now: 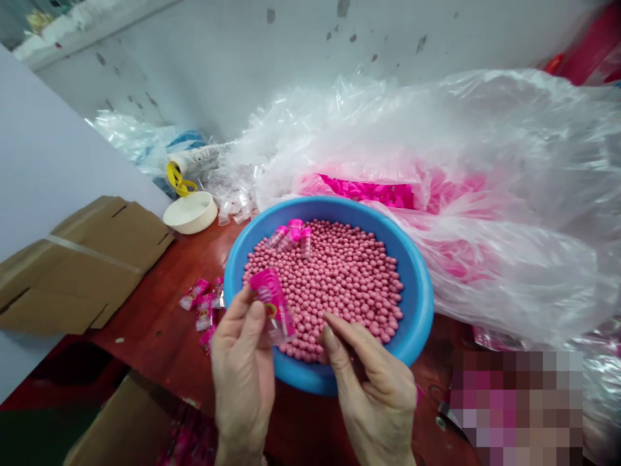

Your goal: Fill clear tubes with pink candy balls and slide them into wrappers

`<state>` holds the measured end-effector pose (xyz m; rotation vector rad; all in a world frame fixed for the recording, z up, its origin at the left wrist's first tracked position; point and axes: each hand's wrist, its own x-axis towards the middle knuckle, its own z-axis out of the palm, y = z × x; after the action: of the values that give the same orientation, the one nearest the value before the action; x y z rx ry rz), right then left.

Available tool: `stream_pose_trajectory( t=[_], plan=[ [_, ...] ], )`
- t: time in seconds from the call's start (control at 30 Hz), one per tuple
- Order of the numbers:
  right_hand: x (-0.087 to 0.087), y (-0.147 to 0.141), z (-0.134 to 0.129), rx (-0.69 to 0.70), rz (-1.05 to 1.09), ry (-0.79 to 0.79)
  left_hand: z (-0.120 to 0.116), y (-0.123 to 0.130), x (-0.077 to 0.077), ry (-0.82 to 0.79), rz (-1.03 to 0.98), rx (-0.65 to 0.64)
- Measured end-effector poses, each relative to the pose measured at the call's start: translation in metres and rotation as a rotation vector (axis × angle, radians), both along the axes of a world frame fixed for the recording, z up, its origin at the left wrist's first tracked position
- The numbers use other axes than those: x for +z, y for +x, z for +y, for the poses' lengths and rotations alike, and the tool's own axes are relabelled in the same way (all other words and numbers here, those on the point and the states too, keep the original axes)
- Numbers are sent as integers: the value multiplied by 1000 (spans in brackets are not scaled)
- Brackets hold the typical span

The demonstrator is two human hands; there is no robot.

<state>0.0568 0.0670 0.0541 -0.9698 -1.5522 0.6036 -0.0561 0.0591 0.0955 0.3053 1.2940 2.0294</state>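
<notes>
A blue basin holds a mass of small pink balls. Several clear tubes with pink caps lie on the balls at the back left. My left hand pinches a small pink and clear packet over the basin's left front. To its right, my right hand has thumb and index finger pressed together over the balls near the front rim; what they hold, if anything, is too small to make out. More pink packets rest on the table left of the basin.
Flattened cardboard is at the left, and a white round dish with yellow tape stands behind the red-brown table's near part. Large plastic bags with pink pieces fill the back right. A blurred patch covers the lower right.
</notes>
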Motion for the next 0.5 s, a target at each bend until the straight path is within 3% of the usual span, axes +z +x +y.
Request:
stream_pose_trajectory(
  t=[0.1, 0.17, 0.2, 0.33, 0.4, 0.5],
  plan=[
    [-1, 0, 0, 4, -17, 8, -19, -36, -1, -32, 287, 235],
    [-1, 0, -1, 2, -28, 31, -27, -68, -13, -117, 514, 371],
    [-1, 0, -1, -2, -30, 50, -29, -84, -23, -229, 637, 380],
    [0, -1, -2, -8, -45, 102, -26, -123, -65, -435, 776, 254],
    [0, -2, -2, -9, -53, 108, -22, -126, -80, -533, 902, 191],
    [1, -2, -2, -3, -67, 99, -19, -119, -89, -648, 1125, 196]
  ],
)
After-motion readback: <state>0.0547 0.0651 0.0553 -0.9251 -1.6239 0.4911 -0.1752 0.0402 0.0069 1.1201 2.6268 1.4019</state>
